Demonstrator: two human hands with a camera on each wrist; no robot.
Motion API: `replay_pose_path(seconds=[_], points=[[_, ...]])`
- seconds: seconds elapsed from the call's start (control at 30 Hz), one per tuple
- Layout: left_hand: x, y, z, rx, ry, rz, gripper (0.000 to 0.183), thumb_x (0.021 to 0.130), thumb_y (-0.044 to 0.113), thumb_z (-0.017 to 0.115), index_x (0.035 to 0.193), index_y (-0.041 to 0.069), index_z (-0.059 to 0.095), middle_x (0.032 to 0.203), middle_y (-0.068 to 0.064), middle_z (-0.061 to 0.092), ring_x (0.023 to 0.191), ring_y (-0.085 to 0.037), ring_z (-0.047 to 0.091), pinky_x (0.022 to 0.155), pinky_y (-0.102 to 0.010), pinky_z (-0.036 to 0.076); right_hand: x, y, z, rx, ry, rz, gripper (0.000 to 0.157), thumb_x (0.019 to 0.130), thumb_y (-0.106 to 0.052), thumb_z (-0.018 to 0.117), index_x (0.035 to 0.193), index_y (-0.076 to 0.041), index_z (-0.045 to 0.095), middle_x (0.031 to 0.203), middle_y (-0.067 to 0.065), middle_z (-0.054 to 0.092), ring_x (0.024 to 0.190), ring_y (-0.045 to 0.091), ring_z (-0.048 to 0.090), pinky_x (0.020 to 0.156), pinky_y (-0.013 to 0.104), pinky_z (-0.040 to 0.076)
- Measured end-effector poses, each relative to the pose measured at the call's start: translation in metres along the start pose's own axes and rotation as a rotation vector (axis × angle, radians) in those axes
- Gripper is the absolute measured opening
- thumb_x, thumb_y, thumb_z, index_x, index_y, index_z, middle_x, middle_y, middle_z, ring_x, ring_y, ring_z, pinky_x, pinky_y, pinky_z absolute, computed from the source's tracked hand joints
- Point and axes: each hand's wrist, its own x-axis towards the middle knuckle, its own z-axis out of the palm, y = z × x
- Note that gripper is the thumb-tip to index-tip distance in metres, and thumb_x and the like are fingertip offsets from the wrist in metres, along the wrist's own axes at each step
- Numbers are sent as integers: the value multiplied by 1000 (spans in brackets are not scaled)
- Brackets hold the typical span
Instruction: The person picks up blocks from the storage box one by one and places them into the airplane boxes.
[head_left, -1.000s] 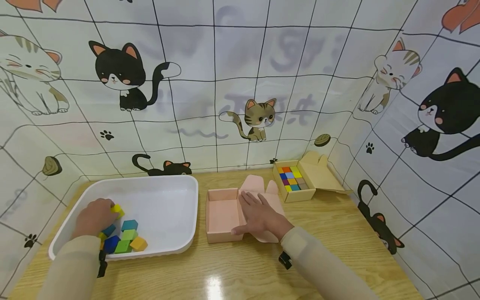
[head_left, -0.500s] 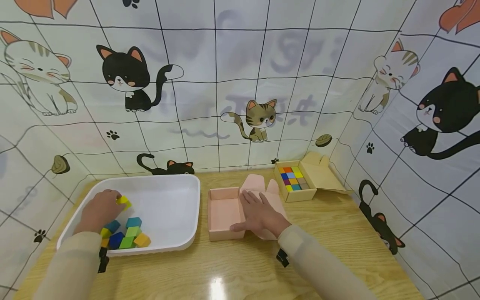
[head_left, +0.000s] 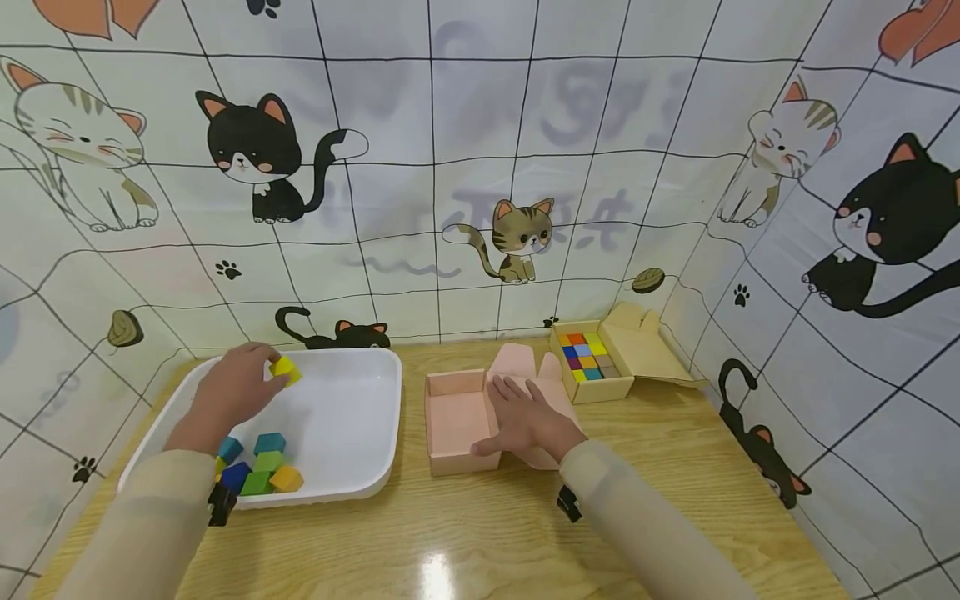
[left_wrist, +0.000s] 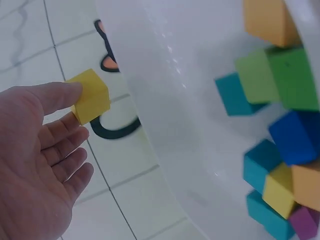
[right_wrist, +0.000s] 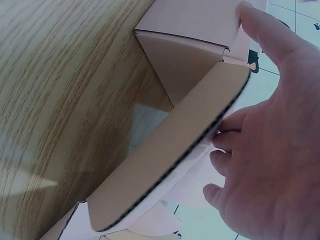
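Note:
My left hand (head_left: 234, 390) pinches a yellow cube (left_wrist: 91, 96) between thumb and fingers, raised over the far left part of the white tray (head_left: 367, 425). Below it in the tray sit several coloured blocks, among them a dark blue block (left_wrist: 296, 137), a green block (head_left: 257, 483) and an orange block (head_left: 287, 477). With fingers straight and spread, my right hand (head_left: 528, 423) rests on the folded-back lid (head_left: 553, 393) of a pink cardboard box (head_left: 459, 408). Its thumb touches the box's near right corner. Nothing lies inside the box.
Behind and right of the pink box stands a yellowish cardboard box (head_left: 609, 389), lid open, filled with rows of coloured cubes (head_left: 583, 352). A cat-print sheet (head_left: 420, 192) encloses the wooden table (head_left: 465, 533) at the back and sides.
My left hand has lifted the yellow cube from low in the tray up and toward its far side. The pink box has shifted slightly right and back under my right hand.

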Motion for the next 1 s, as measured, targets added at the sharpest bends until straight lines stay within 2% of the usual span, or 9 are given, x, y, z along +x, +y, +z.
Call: replay_pose_path(seconds=[0.17, 0.3, 0.53, 0.73, 1.0], points=[[6, 33, -2, -37, 23, 50, 39, 91, 23, 65, 120, -3, 60, 135, -27, 52, 115, -45, 50, 96, -60, 48, 0, -1, -1, -2, -6, 10, 111, 82, -70, 58, 157, -7, 7, 166, 8, 4, 155, 25, 1, 125, 53, 0], [15, 60, 4, -64, 38, 132, 37, 92, 24, 65, 119, 0, 61, 137, -23, 52, 121, -42, 50, 100, -58, 47, 0, -1, -1, -2, -5, 13, 111, 82, -70, 59, 157, -7, 7, 166, 9, 4, 155, 26, 1, 125, 53, 0], [31, 105, 17, -77, 49, 267, 34, 89, 26, 70, 114, 4, 64, 127, -14, 61, 115, -33, 57, 95, -49, 52, 1, -1, 0, 14, -4, 8, 112, 81, -69, 60, 157, -6, 8, 166, 9, 5, 155, 25, 2, 125, 53, 0], [42, 137, 28, -55, -24, 314, 36, 87, 31, 68, 113, 6, 66, 132, -13, 59, 122, -32, 56, 102, -47, 49, 2, 0, 0, 20, -11, 4, 112, 81, -69, 60, 157, -6, 7, 166, 9, 4, 155, 25, 2, 125, 53, 0], [52, 158, 49, -26, -106, 346, 35, 86, 34, 70, 112, 10, 69, 132, -9, 60, 118, -30, 60, 100, -45, 52, 1, -4, 0, 25, -8, -1, 111, 81, -68, 62, 157, -6, 8, 166, 9, 7, 155, 26, 4, 125, 54, 3]])
